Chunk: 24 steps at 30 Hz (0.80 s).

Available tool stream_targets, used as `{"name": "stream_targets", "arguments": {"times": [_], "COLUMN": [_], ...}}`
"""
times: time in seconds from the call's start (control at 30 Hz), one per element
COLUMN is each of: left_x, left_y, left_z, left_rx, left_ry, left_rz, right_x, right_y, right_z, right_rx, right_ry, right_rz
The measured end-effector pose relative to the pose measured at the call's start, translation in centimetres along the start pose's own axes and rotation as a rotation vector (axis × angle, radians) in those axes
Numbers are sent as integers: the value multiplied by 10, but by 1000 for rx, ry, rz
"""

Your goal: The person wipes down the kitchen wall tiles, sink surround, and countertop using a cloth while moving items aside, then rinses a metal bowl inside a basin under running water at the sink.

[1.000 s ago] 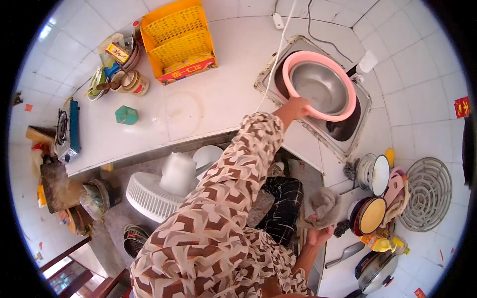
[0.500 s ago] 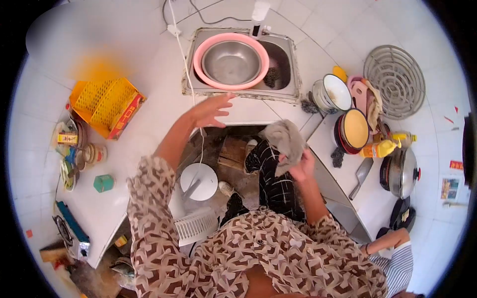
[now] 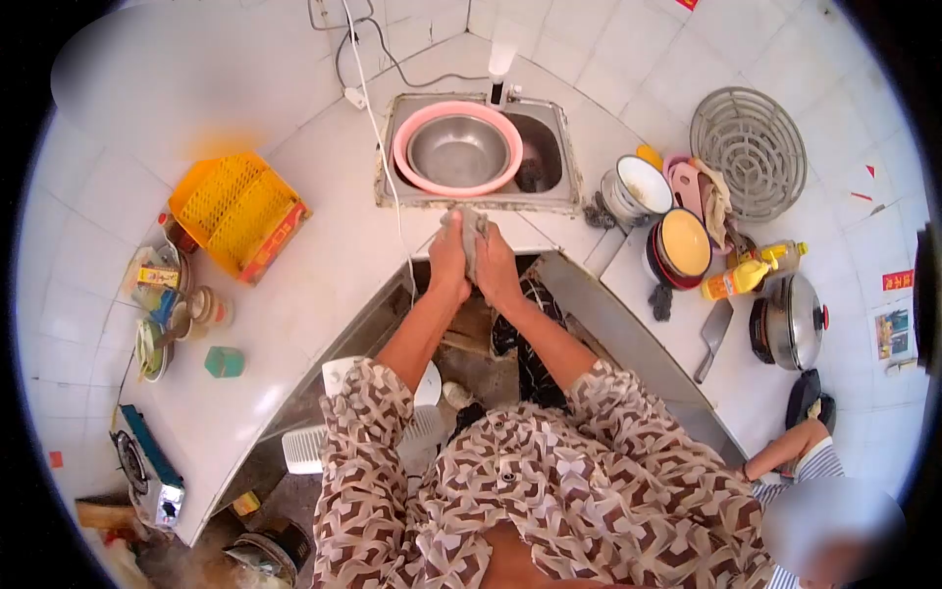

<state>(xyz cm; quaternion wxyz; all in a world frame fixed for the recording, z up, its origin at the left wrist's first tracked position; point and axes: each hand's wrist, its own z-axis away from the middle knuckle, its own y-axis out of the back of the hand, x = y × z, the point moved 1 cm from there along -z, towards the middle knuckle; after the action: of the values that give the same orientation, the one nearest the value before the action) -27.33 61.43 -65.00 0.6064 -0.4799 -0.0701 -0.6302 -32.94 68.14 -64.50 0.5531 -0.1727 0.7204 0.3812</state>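
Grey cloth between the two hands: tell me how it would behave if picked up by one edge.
The grey cloth would probably hang floppy, since it bunches up between the left hand and the right hand. It is likely light, being a small wad of fabric, though dampness can't be judged.

Seen from the left hand (image 3: 448, 259) and right hand (image 3: 495, 268), the pink basin (image 3: 400, 147) blocks 12 o'clock with the faucet (image 3: 497, 93) behind it, though the open sink compartment (image 3: 543, 142) at 1 leaves a gap. Toward 9 o'clock, bare counter (image 3: 329, 265) runs to the yellow rack (image 3: 238, 208), crossed by a white cord (image 3: 380, 147). At 3, a shorter bare stretch ends at stacked pots (image 3: 685, 242).
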Motion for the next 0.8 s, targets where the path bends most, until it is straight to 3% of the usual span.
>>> {"name": "stream_targets", "arguments": {"times": [0.27, 0.37, 0.4, 0.47, 0.53, 0.57, 0.63, 0.7, 0.8], "left_x": [-34, -37, -33, -27, -9, 4, 24, 44, 73], "left_y": [49, 72, 83, 99, 102, 99, 97, 102, 116], "left_z": [-37, -50, -55, -65, -52, -43, -26, -8, 32], "left_rx": [-69, 26, 66, 151, 77, 41, -35, -67, -94], "left_ry": [42, 92, 84, 62, 149, 196, 234, 198, 72], "left_rz": [191, 272, 235, 166, -43, -154, -251, -376, -364], "right_x": [6, 27, 13, 29, 23, 69, 99, 139, 169], "right_y": [12, 17, 26, 42, 59, 61, 76, 105, 145], "right_z": [18, 20, 25, 22, 26, 22, 19, 17, 7], "right_rx": [-269, -413, -453, -406, -312, -307, -43, 9, 227], "right_ry": [145, 112, -109, -470, -776, -793, -819, -674, -565], "right_rz": [122, -193, -363, -410, -599, -734, -1025, -1015, -684]}}
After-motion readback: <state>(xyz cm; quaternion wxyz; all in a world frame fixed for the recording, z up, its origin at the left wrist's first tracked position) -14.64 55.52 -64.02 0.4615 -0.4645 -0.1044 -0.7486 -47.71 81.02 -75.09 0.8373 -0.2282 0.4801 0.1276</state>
